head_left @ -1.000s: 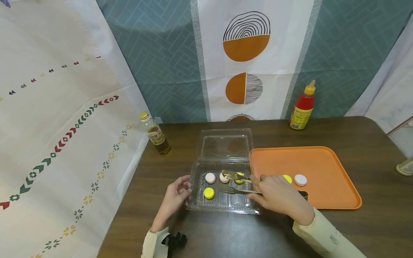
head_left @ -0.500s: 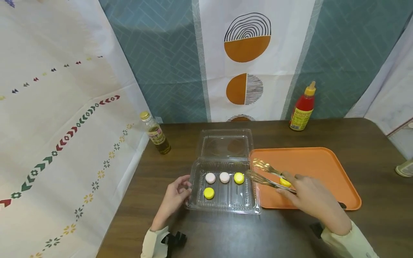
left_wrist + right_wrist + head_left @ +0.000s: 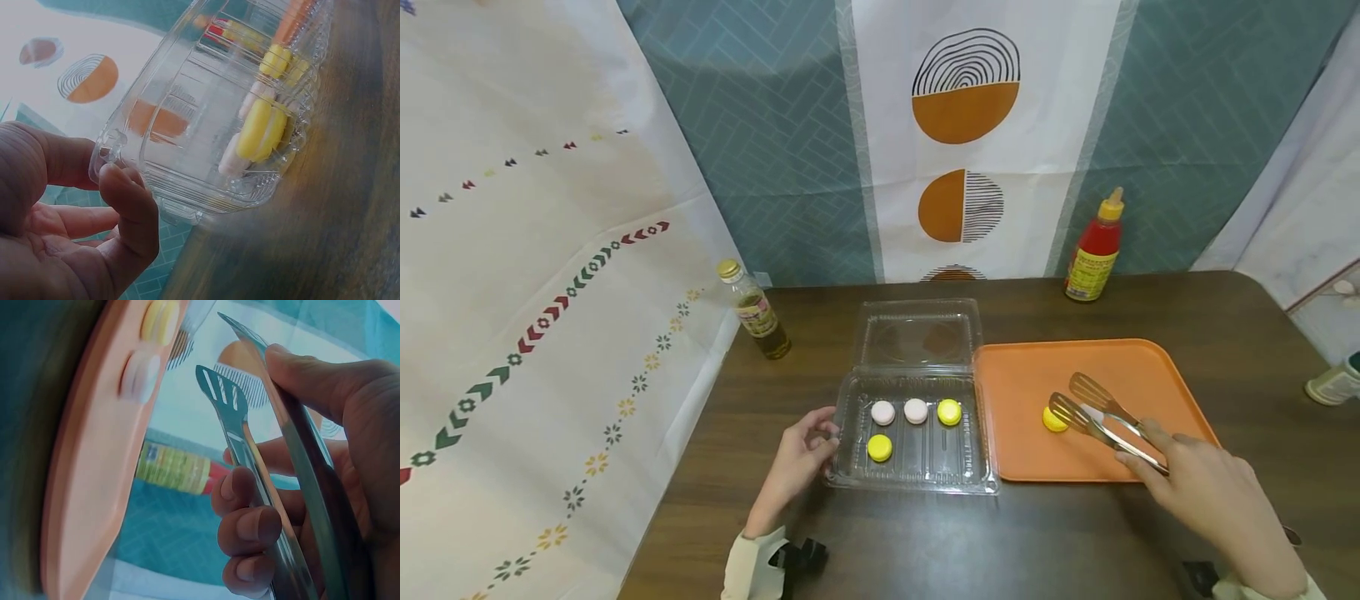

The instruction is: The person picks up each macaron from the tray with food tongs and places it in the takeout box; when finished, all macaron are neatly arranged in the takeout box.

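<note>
My left hand [image 3: 805, 454] pinches the left rim of an open clear plastic clamshell container [image 3: 913, 479] between thumb and forefinger. Several macarons sit in its base: a pale pink one [image 3: 883, 412], another pale one [image 3: 916, 410], a yellow one [image 3: 949, 412], and a yellow one [image 3: 879, 447] in front. My right hand [image 3: 1213, 492] grips metal tongs [image 3: 303, 462] with slotted ends, spread apart with nothing between them. The tong tips hover above an orange tray [image 3: 1015, 358], close to a yellow macaron [image 3: 1055, 419]. A white macaron [image 3: 140, 376] beside it is mostly hidden by the tongs in the head view.
The container's lid [image 3: 917, 333] lies folded back behind the base. An oil bottle [image 3: 758, 321] stands at the back left, a red sauce bottle [image 3: 1093, 254] behind the tray. A pale jar [image 3: 1333, 383] is at the far right. Cloths hang behind the wooden table [image 3: 880, 550].
My right hand has carried the tongs rightward, from over the macarons in the container to over the tray. The left hand stays on the container's rim.
</note>
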Motion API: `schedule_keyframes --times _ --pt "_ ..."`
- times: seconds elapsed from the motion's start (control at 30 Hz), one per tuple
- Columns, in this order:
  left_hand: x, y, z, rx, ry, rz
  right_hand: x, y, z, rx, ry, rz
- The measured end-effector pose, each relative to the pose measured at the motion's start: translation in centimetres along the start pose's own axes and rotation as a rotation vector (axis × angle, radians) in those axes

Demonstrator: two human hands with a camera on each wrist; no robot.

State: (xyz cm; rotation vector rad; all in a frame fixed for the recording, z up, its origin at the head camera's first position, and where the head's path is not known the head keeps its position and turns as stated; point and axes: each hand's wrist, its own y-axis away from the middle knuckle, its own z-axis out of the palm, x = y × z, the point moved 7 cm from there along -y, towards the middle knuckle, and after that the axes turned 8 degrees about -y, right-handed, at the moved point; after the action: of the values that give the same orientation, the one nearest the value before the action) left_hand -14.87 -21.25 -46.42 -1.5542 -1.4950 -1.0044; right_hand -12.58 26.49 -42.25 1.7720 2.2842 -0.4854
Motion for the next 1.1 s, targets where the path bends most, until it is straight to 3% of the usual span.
schedule_keyframes --times 0.27,0.57,0.9,1.1 --pt "-0.1 0.0 0.0 -0.004 -0.005 -0.026 1.5 0.7 0.0 -0.003 -0.005 0.054" --pt "-0.1 0.0 -0.1 -0.001 0.008 -0.011 3.0 0.6 0.5 -0.116 -0.013 0.132" --pt "-0.1 -0.1 -0.1 -0.003 0.027 -0.005 3.2 0.6 1.1 -0.136 0.007 0.104" --pt "-0.1 -0.2 0.1 -0.012 0.029 -0.011 2.9 0.3 0.6 -0.06 0.018 0.059"
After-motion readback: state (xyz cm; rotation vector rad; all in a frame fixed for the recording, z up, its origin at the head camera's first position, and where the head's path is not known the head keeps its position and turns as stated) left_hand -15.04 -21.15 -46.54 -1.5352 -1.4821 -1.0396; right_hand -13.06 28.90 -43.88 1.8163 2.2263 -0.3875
